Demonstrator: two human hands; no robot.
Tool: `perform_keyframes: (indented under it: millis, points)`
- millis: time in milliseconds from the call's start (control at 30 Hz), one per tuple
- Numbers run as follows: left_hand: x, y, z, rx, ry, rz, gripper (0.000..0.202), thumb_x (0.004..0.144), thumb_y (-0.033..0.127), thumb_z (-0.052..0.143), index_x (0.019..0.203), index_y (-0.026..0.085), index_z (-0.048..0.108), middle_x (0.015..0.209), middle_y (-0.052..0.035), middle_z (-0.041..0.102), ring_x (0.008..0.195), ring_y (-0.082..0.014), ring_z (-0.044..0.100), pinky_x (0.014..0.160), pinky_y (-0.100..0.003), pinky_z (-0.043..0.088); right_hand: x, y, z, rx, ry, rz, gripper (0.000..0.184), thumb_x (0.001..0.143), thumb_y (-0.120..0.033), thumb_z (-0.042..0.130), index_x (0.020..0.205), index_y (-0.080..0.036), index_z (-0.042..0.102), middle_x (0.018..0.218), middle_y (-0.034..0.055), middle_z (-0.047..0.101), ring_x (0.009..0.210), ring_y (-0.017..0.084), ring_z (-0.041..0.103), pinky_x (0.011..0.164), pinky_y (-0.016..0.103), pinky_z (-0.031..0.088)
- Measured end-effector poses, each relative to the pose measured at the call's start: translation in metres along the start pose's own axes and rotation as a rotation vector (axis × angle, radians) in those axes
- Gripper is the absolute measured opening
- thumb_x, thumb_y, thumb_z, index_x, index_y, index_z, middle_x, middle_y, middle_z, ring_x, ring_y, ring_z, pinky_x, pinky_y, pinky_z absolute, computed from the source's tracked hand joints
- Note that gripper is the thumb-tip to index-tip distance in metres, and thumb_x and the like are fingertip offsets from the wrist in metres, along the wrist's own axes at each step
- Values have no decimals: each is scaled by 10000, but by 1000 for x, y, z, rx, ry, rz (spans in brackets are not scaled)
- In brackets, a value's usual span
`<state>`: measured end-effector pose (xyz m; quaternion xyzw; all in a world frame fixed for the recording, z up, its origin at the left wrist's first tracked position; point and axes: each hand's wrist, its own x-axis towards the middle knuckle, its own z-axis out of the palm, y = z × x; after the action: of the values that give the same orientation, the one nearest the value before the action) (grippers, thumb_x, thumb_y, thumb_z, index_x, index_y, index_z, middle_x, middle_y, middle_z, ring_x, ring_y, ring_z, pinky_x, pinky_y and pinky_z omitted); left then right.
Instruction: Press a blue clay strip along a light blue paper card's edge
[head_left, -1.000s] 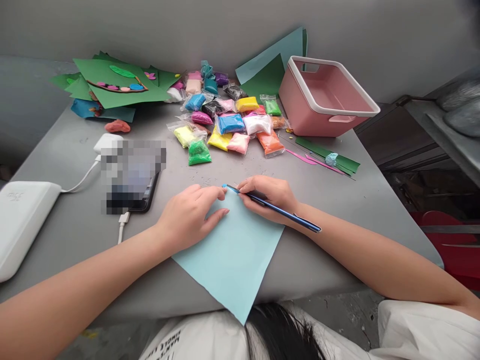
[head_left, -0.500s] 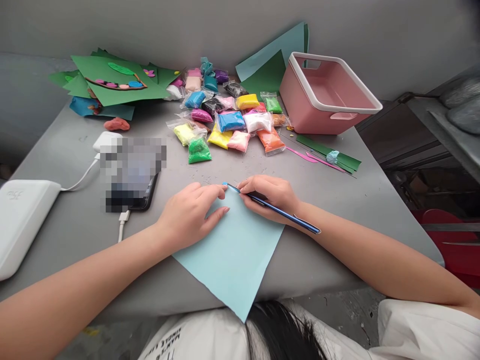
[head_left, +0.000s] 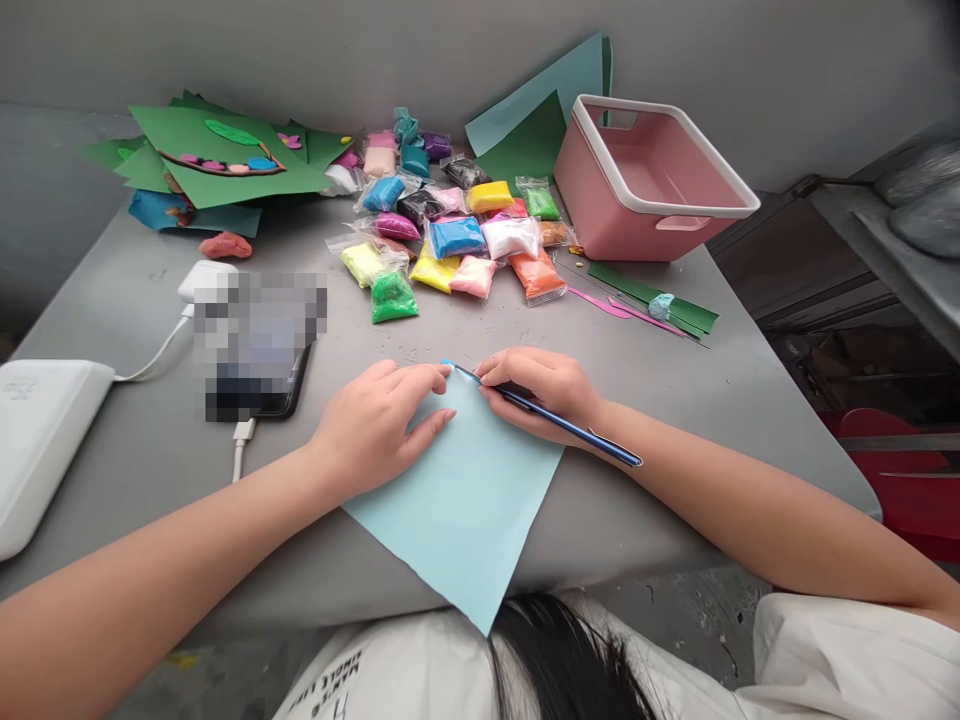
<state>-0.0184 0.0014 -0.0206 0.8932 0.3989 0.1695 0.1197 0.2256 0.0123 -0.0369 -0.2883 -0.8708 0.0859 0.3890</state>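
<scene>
A light blue sheet of paper lies on the table, one corner pointing at my body. My left hand rests on its left side, thumb apart from the bent fingers and nothing held. Between the fingers of my right hand is a slim dark blue pen, slanting so its tip meets the paper's far end. At that tip sits a small bright blue bit, close to my left index finger; what it is made of I cannot make out.
Several bags of coloured modelling clay are heaped behind my hands. A pink basket stands back right, beside pink plastic tools and green paper strips. On the left are decorated green sheets, a blurred phone and a white power bank.
The whole view has shifted slightly, so background things sit a little higher and further left. A bit more of the bright blue piece shows past my left fingertip. Both hands stay nearly in place.
</scene>
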Motion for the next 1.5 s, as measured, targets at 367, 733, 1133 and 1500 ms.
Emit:
perform_keyframes:
  millis: [367,733,1133,1500]
  points:
    - [0,1,-2,23,-51,-15,218,979,398,502,1035,221,615,1190,-25,748,738,-215,543,648,-341,420,-6,2,-2,17,-21,-6,113,892,-124,589,943,-225,590,906,52,745,860,173,750,768,287,617]
    - [0,3,-3,53,-87,1,261,978,433,494,1072,228,625,1295,-19,710,779,-226,567,671,-354,430,-5,0,-5,-13,-43,-24,104,900,-119,585,924,-219,575,905,59,746,837,162,746,748,269,610]
    - [0,3,-3,65,-91,6,265,984,430,482,1067,224,627,1324,-16,694,784,-227,577,694,-363,447,-7,-1,-8,-24,-65,-19,106,900,-128,580,940,-226,577,918,64,752,871,170,748,773,292,619]
    - [0,3,-2,68,-94,0,263,980,438,481,1059,232,623,1325,-24,693,783,-229,576,691,-365,441,-11,-2,-9,-25,-62,-9,110,895,-130,583,949,-226,582,935,62,752,867,175,747,768,294,618]
